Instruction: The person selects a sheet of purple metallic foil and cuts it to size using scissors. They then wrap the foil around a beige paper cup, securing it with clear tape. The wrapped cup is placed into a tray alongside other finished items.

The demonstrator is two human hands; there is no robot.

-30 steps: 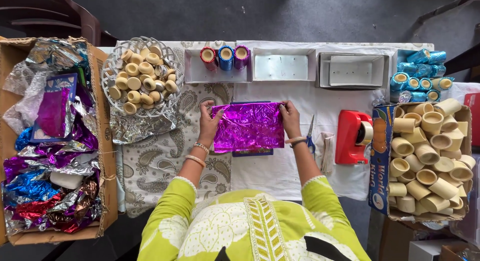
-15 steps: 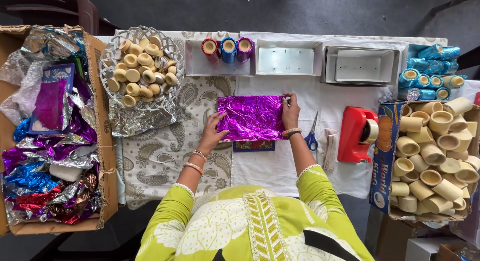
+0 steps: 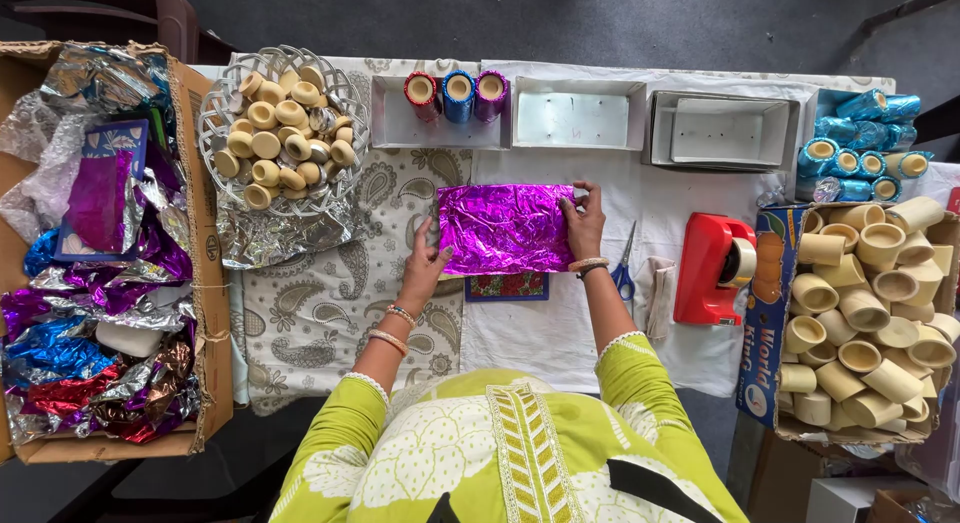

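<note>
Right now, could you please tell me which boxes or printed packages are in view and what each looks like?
Brown cardboard box: far left, holding crumpled coloured foil.
Blue printed carton: far right, orange picture, full of beige tubes.
White rectangular trays: along the table's back edge.

Table (image 3: 560, 333) w/ paisley cloth (image 3: 310, 313), white trays (image 3: 575, 118), tape dispenser (image 3: 712, 268), scissors (image 3: 624, 268).
</note>
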